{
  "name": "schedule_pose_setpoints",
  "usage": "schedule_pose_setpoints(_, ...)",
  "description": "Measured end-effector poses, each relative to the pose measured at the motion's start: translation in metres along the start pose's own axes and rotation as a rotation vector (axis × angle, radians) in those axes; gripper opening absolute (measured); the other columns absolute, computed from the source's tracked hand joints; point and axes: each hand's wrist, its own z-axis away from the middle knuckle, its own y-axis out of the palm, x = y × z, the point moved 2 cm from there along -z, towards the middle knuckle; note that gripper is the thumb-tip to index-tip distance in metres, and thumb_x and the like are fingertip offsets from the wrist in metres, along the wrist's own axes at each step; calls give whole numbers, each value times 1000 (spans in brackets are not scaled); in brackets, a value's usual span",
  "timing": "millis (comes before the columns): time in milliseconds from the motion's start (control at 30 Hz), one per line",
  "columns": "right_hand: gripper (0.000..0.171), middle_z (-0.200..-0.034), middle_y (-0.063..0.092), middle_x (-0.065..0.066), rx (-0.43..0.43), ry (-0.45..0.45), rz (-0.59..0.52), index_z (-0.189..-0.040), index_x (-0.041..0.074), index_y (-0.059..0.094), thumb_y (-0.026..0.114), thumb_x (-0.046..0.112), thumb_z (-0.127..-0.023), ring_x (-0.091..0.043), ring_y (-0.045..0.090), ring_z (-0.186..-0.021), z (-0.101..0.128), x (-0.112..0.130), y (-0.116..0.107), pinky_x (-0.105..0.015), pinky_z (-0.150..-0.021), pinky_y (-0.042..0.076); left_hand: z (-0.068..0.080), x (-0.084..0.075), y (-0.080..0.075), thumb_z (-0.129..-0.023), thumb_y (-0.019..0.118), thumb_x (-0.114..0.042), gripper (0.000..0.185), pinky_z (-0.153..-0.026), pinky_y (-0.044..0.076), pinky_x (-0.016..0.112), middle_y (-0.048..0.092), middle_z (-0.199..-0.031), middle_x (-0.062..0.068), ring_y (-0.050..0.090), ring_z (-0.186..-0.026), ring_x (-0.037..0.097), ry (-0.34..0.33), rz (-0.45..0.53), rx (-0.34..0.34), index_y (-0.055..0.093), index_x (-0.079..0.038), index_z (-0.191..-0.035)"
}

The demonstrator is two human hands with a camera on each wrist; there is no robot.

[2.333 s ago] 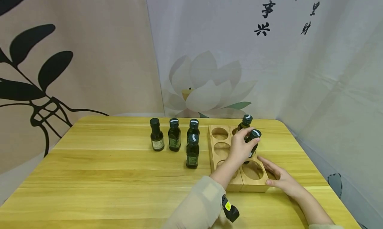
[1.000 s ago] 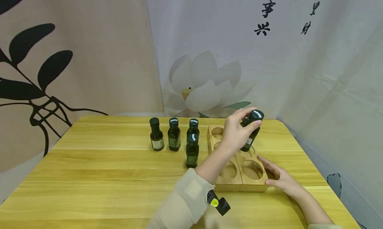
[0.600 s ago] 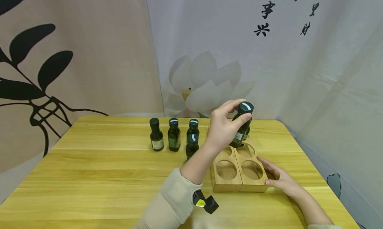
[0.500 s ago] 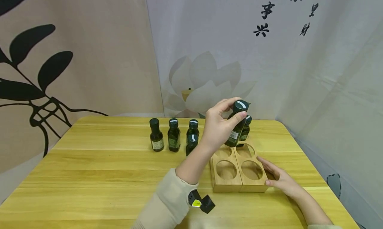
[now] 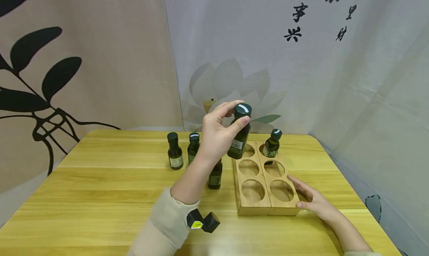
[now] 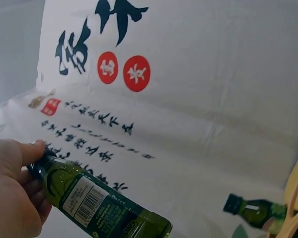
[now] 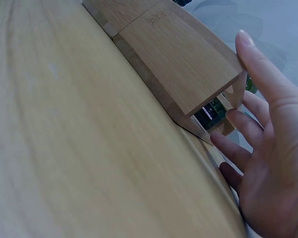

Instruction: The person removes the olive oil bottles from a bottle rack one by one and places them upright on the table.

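My left hand [image 5: 216, 137] grips a dark green glass bottle [image 5: 239, 137] by its neck, just under the black cap. The bottle hangs slightly tilted, above the left edge of a wooden bottle rack [image 5: 253, 210]. In the left wrist view its barcode label [image 6: 84, 201] shows. Another green bottle [image 5: 272, 146] stands in the rack's back right hole. My right hand [image 5: 313, 200] rests against the rack's right side, fingers spread and loosely bent. The right wrist view shows this hand [image 7: 273, 134] at the rack's open end [image 7: 213, 111].
Left of the rack stand small bottles: one with a pale label [image 5: 175, 153], one partly behind the left hand [image 5: 192, 146], and one nearer the front [image 5: 215, 178]. The left forearm hides part of this group. A printed cloth [image 5: 134, 62] hangs behind the table [image 5: 100, 196].
My left hand has raised the bottle from the rack's middle right hole and carried it left. The rack's left holes have come into sight. My right hand has stayed at the rack.
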Motion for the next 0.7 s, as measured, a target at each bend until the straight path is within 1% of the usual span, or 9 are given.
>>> schedule_pose_setpoints(33,70,-154,26,-7,0,0,0,-152,10,27,64,17,-93,-3,37,-129,0,0,0,-19,-98,32,0,-1,-4,-82,75,-4,33,-84,43,30,66,-103,8,51,-92,16,2,-12,-4,68,1,-113)
schedule_pose_setpoints(100,70,-154,25,-9,-2,6,5,-152,11,27,64,17,-93,-3,37,-128,0,-1,0,-19,-98,32,0,-2,-12,-82,75,-5,33,-84,42,28,66,-104,8,51,-93,16,3,-25,-10,68,1,-114)
schedule_pose_setpoints(200,69,-153,25,-10,-4,11,11,-152,11,27,64,18,-93,-3,37,-128,1,-1,1,-19,-98,32,1,-1,-23,-83,75,-5,32,-74,45,26,65,-102,8,51,-93,17,-4,-28,-18,68,1,-114)
schedule_pose_setpoints(333,69,-154,26,-7,-2,12,14,-152,12,27,63,18,-93,-3,37,-128,1,-1,2,-19,-98,32,2,0,-37,-83,74,-4,31,-68,45,27,65,-100,8,50,-93,18,-20,-44,-40,68,0,-114)
schedule_pose_setpoints(433,69,-154,26,-3,2,5,11,-152,11,26,63,16,-94,-3,37,-129,1,0,2,-19,-98,31,3,0,-48,-84,74,-3,31,-78,45,29,66,-103,7,51,-94,18,-36,-65,-61,68,0,-114)
schedule_pose_setpoints(500,69,-154,26,-2,2,0,9,-152,11,26,62,15,-94,-3,36,-129,0,0,2,-19,-99,32,3,1,-54,-84,74,-3,31,-81,44,29,66,-105,6,52,-94,17,-41,-69,-73,68,0,-114)
schedule_pose_setpoints(567,69,-154,26,0,1,-5,7,-152,11,26,63,15,-94,-3,36,-129,0,0,1,-18,-99,31,3,0,-59,-84,73,-2,31,-83,44,30,67,-106,7,53,-94,18,-31,-69,-83,68,1,-114)
schedule_pose_setpoints(700,69,-153,27,3,-4,-1,9,-152,11,27,64,18,-94,-3,36,-129,0,0,0,-18,-99,31,5,-2,-71,-84,72,0,30,-82,45,30,66,-105,8,54,-93,18,-22,-73,-98,67,2,-114)
